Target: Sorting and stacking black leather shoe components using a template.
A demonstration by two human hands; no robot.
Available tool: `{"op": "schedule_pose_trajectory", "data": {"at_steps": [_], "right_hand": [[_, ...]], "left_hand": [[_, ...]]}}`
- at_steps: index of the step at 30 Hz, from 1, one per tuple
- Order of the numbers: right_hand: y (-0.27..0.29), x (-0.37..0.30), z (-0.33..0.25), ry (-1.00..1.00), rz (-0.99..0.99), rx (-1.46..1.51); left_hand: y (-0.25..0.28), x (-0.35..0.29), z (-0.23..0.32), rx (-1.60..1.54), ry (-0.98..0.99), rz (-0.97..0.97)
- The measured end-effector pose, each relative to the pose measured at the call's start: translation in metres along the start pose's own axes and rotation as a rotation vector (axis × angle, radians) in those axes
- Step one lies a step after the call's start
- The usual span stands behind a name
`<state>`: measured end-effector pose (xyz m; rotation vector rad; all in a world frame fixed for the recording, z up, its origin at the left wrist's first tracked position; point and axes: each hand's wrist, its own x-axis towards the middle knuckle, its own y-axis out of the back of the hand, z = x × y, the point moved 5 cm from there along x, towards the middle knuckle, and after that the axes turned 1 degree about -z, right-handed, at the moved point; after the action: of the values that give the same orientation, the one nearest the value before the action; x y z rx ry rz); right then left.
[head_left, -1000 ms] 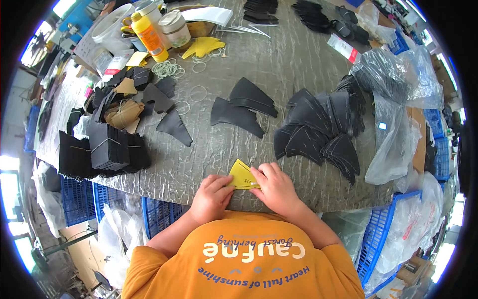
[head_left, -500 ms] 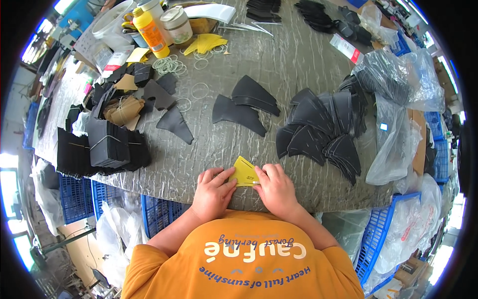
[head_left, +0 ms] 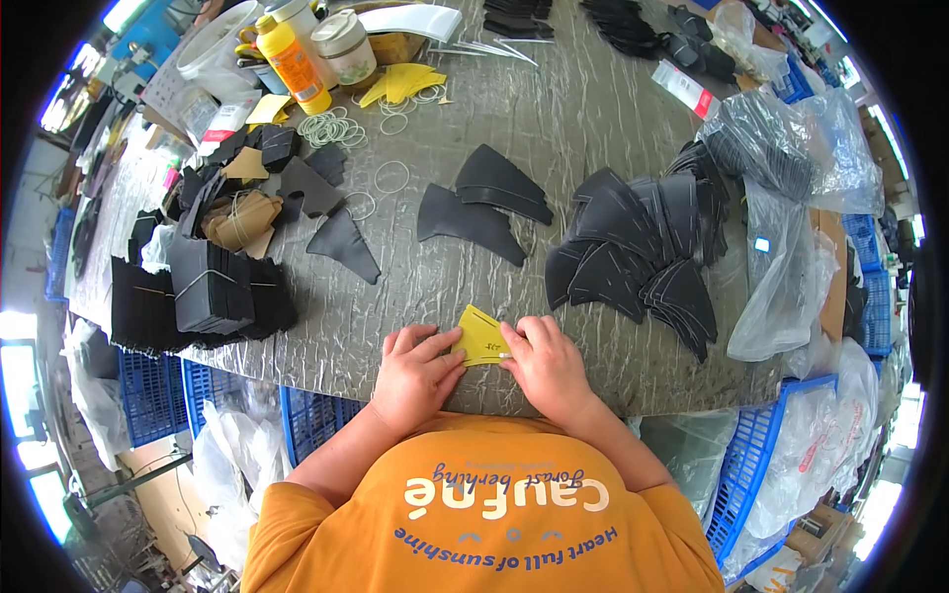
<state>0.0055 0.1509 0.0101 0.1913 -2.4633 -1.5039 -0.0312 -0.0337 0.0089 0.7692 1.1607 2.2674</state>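
Observation:
On the near part of the table lies a small yellow template point(head_left: 481, 336) with dark slots along its edges and handwriting on it. My left hand point(head_left: 419, 373) has its fingers curled together and pressed on the template's left edge. At the right edge my right hand point(head_left: 550, 368) is closed, its thumb and forefinger around a small white-ended thing point(head_left: 505, 356), mostly hidden by the fingers. Whether a black piece lies beneath the template I cannot tell. Beyond my hands are two overlapping curved black pieces point(head_left: 465, 225); another black piece point(head_left: 344, 245) lies to the left.
Fanned black pieces point(head_left: 633, 242) with pale edge marks spread at right, beside clear plastic bags point(head_left: 781, 267). Banded black stacks point(head_left: 213, 292) stand at left. A yellow bottle point(head_left: 294, 67), a jar point(head_left: 344, 47) and rubber bands point(head_left: 331, 128) are at the far left. Blue crates point(head_left: 751, 465) stand below the table edge.
My left hand has shifted slightly left and nearer me on the template. The view has moved a little; the right hand keeps its grip.

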Motion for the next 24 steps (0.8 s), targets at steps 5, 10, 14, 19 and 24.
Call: {"op": "schedule_pose_trajectory", "data": {"at_steps": [5,10,14,19,24], "right_hand": [[0.000,0.000,0.001,0.009,0.002,0.012],[0.001,0.001,0.001,0.002,-0.017,0.025],[0.008,0.003,0.001,-0.017,-0.043,0.050],[0.022,0.006,0.006,-0.003,0.066,0.275],[0.044,0.006,-0.013,-0.014,0.261,0.394]], "left_hand": [[0.001,0.001,-0.004,-0.012,-0.013,-0.045],[0.011,0.013,-0.010,-0.002,-0.081,-0.127],[0.012,0.027,-0.010,0.102,-0.132,-0.264],[0.013,0.030,-0.007,0.164,-0.145,-0.355],[0.013,0.030,-0.008,0.164,-0.142,-0.371]]}}
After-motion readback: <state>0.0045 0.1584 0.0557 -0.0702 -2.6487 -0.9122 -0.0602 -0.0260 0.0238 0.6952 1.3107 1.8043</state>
